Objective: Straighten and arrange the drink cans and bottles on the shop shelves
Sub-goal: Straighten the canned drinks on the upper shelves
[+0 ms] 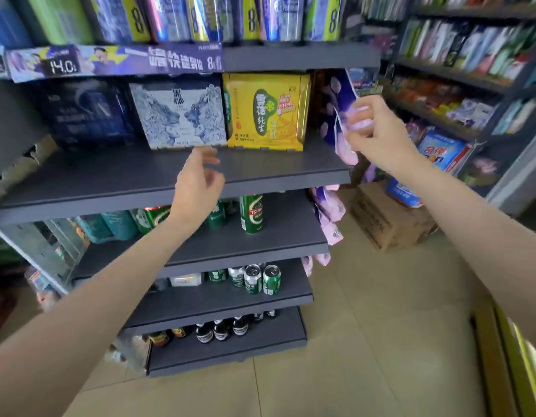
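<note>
Shop aisle, dark grey shelves (170, 176). Left hand (197, 185) raised before the second shelf's edge, fingers loosely spread, holding nothing. Right hand (378, 130) at the shelf's end, fingers loosely curled beside hanging purple packets (336, 115); whether they pinch one cannot be told. Two boxed packs, white-blue pack (178, 115) and yellow pack (266, 111), stand behind; one upright green can (251, 213) stands below.
</note>
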Action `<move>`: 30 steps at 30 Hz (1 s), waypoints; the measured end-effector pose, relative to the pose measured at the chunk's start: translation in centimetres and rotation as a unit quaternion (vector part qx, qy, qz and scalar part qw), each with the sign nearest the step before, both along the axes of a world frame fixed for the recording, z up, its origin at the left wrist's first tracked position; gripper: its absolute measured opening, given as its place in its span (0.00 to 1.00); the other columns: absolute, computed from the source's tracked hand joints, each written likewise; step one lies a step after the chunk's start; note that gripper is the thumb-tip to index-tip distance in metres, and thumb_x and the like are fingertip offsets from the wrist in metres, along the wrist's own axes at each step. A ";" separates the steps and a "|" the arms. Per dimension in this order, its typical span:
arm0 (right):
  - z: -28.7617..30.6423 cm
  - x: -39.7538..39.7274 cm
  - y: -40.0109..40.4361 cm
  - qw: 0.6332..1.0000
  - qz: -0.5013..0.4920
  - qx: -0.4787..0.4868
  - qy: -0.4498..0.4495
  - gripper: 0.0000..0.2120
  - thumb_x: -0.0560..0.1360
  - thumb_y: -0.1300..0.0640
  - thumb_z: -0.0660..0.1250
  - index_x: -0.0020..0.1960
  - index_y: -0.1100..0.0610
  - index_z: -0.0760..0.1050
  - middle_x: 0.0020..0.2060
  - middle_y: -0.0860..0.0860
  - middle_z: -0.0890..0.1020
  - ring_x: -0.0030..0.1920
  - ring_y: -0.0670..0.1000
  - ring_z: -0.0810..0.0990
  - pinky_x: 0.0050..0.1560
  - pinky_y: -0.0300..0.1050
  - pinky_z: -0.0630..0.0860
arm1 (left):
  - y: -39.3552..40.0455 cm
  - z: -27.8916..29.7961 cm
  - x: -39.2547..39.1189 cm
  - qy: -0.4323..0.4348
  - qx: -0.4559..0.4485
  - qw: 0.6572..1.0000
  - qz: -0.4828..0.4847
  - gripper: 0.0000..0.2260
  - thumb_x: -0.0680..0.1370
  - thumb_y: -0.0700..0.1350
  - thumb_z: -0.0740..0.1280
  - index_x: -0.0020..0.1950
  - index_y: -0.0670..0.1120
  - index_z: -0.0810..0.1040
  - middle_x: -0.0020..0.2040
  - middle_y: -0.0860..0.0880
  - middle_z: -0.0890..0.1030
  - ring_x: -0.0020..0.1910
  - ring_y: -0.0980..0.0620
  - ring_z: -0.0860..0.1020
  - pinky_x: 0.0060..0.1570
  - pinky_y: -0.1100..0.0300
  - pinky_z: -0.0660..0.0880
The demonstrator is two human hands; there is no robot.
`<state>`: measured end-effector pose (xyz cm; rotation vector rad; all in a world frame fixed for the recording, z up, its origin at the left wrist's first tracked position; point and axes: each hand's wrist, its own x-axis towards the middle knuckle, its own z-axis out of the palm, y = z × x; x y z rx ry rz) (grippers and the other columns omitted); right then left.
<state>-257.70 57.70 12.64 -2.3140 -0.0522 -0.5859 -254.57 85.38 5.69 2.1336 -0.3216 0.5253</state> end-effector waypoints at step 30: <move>-27.9 3.7 13.4 0.920 0.296 -0.072 0.246 0.24 0.76 0.54 0.66 0.69 0.55 0.62 0.59 0.49 0.70 0.53 0.47 0.73 0.50 0.41 0.71 | 9.6 -24.2 -4.4 0.318 0.059 0.912 0.254 0.18 0.75 0.38 0.64 0.64 0.43 0.70 0.57 0.40 0.72 0.54 0.40 0.74 0.56 0.48 0.72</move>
